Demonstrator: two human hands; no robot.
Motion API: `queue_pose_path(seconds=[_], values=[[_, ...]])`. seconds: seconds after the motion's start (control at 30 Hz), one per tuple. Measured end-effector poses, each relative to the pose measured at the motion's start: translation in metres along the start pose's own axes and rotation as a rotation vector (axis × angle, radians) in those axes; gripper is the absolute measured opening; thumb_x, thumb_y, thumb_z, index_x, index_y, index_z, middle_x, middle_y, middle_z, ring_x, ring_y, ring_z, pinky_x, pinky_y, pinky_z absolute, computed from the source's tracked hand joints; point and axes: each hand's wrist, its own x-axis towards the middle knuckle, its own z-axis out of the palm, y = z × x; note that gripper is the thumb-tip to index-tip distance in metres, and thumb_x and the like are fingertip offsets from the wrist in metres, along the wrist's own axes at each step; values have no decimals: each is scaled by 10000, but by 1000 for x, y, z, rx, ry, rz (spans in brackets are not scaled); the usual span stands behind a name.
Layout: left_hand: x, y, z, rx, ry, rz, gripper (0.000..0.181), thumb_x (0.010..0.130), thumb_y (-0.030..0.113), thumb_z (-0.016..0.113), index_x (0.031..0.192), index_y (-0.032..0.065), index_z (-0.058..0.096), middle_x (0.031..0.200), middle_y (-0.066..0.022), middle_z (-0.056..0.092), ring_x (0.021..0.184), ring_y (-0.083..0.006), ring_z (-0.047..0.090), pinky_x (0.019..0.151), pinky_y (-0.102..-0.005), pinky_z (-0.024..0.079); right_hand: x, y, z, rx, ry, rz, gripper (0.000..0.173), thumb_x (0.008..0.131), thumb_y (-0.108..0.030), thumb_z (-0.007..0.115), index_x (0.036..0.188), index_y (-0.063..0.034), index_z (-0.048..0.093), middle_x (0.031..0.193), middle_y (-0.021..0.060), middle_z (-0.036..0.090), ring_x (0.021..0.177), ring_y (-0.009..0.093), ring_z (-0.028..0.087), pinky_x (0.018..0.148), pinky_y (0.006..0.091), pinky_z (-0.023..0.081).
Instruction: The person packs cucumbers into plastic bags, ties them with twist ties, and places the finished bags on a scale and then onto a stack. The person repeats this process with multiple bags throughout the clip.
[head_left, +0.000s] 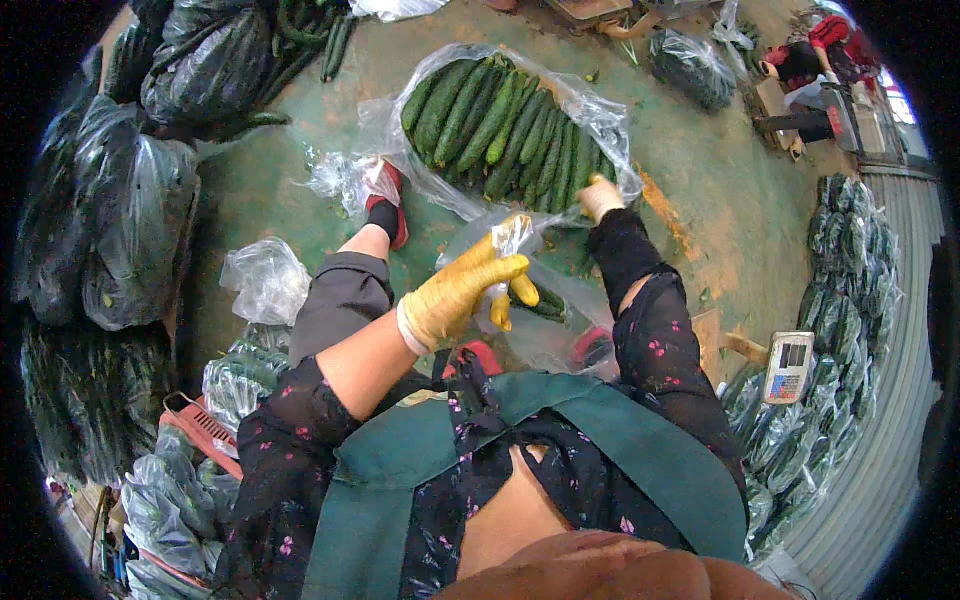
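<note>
Rows of dark green cucumbers (517, 135) lie side by side in a large opened clear plastic bag (611, 124) on the floor in front of me. My left hand (469, 289), in a yellow rubber glove, grips the edge of a clear thin plastic bag (574, 300) near my lap; a few cucumbers (547, 300) show in that bag. Reaching forward, my right hand (600, 199), in a pale yellow glove, is at the near right end of the cucumber pile. Whether its fingers hold a cucumber or the bag's edge is hidden.
Large bags of cucumbers (142, 217) stand at the left. A crumpled plastic bag (266, 281) and a red plastic crate (199, 435) are beside my left leg. At the right are a scale display (788, 367) and stacked bagged cucumbers (847, 300). Another person (825, 45) works at upper right.
</note>
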Motion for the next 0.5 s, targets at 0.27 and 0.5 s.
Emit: queue_pose_path(seconds=[0.27,0.5], values=[[-8,14,12,55,103,-46,708,940,339,521,1506,106,165,903,-116,629,642,-164,559,572,-251,460,14,1,-59,983,119,58,546,809,-102,639,1321,-7,475,923,110,674,806,238,646,725,323,520],[-3,14,8,44,130,-84,694,944,340,510,1507,119,170,899,-121,636,569,-188,572,537,-262,466,-21,-84,-34,-91,-1,178,1018,677,-256,822,1445,39,223,1282,219,542,1185,314,547,950,365,466]])
